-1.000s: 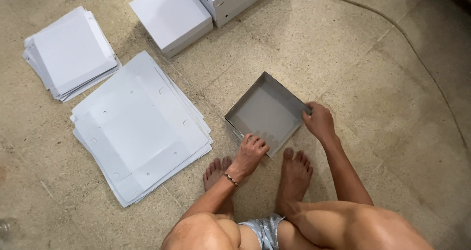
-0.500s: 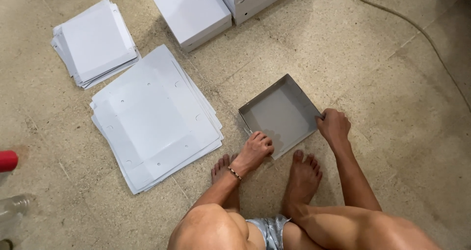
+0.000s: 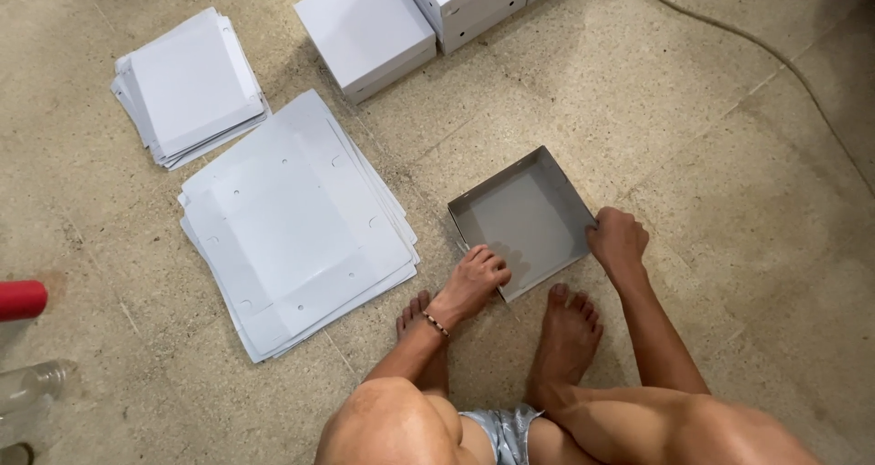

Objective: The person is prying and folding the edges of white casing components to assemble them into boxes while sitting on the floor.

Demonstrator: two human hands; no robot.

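A person squats barefoot on a speckled floor. Between their feet and a stack of flat white sheets lies a shallow grey cardboard tray (open side up). The left hand curls its fingers onto the tray's near corner; the right hand grips the right edge, fingers closed over it.
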